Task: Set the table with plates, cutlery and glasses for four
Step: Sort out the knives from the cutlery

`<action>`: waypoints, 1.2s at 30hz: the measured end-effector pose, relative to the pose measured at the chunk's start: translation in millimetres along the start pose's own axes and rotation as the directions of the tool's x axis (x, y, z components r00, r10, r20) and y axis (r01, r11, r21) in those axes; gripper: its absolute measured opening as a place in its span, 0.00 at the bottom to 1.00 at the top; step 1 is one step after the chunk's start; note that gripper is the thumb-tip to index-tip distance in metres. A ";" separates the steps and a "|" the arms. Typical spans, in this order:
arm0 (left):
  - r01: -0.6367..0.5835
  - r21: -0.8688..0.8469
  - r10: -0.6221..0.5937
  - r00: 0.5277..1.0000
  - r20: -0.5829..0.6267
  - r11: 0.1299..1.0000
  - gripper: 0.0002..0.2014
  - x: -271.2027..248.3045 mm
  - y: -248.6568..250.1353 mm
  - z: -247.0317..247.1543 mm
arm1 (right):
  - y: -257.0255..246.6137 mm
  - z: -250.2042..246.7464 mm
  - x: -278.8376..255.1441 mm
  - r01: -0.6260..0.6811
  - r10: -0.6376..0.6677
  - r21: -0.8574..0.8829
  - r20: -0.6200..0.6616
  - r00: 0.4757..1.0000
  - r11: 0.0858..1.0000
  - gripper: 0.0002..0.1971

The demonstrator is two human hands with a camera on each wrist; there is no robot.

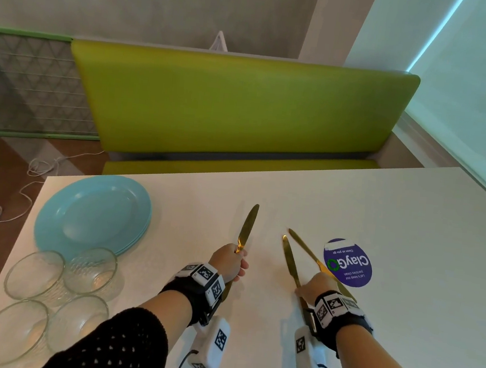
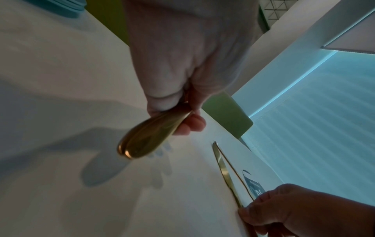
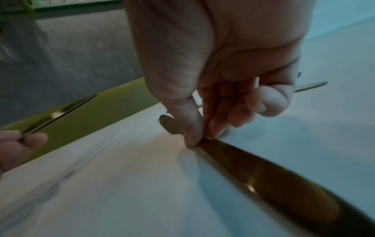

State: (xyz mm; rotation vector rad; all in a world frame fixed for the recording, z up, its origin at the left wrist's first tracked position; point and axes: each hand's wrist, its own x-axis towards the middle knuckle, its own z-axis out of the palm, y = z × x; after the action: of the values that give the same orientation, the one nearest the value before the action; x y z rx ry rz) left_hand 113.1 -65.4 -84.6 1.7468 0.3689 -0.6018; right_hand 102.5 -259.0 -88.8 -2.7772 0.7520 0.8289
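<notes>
Far-left corner of the table (image 1: 352, 212): stack of blue plates (image 1: 90, 213), still one pile, not dealt out. Near-left edge: four clear glass bowls (image 1: 56, 290) clustered just in front of the plates, presumably staged as the glasses.

Your left hand (image 1: 230, 261) is closed round the handle of a gold knife (image 1: 248, 226), held clear of the table with blade pointing to the far edge; likely ready to carry to a setting.

Your right hand (image 1: 313, 288) pinches a second knife (image 1: 289, 261) at mid-handle, thumb and fingertips low on the table; looks like you're picking it out. A third knife (image 1: 308, 251) lies just beside it, tips close, crossing the purple sticker (image 1: 350, 264). Whether the two touch under your hand, I can't tell.

No place set yet; task looks early.
</notes>
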 end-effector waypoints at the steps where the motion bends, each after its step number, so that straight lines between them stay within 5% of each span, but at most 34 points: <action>1: -0.002 0.008 0.002 1.000 -0.005 1.000 0.09 -0.1 0.2 -0.4 | -0.1 0.4 0.6 0.003 -0.003 0.003 0.016 1.000 1.000 0.16; 5: -0.009 0.028 0.009 1.000 -0.013 1.000 0.09 -0.1 2.6 -2.1 | -3.2 1.5 -1.0 0.050 -0.050 0.011 0.095 0.994 0.999 0.16; 10: 0.015 0.014 -0.015 1.000 -0.014 1.000 0.09 -3.0 5.2 -2.6 | -24.9 -4.8 -12.9 0.098 -0.156 0.300 0.177 0.972 0.949 0.14; 14: 0.033 -0.041 -0.032 0.999 0.012 0.999 0.08 -4.0 3.7 -0.5 | -49.1 -8.7 -31.6 0.095 -0.308 0.719 0.171 0.936 0.688 0.09; 18: 0.016 -0.044 -0.015 0.999 0.038 0.999 0.08 -6.3 6.3 0.6 | -65.1 -7.3 -42.4 0.096 -0.403 0.792 0.199 0.893 0.602 0.09; 23: 0.094 -0.238 -0.079 0.994 0.073 0.967 0.11 -3.9 2.8 -1.1 | -71.9 -2.9 -42.9 0.114 -0.401 0.778 0.187 0.897 0.617 0.10; 27: 0.086 -0.161 -0.068 0.991 0.111 0.983 0.09 -4.4 2.6 -2.7 | -81.1 1.1 -42.1 0.209 -0.376 0.645 0.131 0.917 0.735 0.12; 36: 0.087 -0.137 -0.088 0.996 -0.001 0.987 0.08 3.0 -1.5 -13.8 | -72.7 -23.0 -12.2 0.244 -0.314 0.521 0.049 0.948 0.818 0.06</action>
State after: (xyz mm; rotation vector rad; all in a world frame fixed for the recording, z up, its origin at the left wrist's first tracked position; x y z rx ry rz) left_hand 117.5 -51.9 -85.0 1.6079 0.4832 -0.6188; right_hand 141.3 -197.3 -63.1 -2.2528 0.4373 0.6339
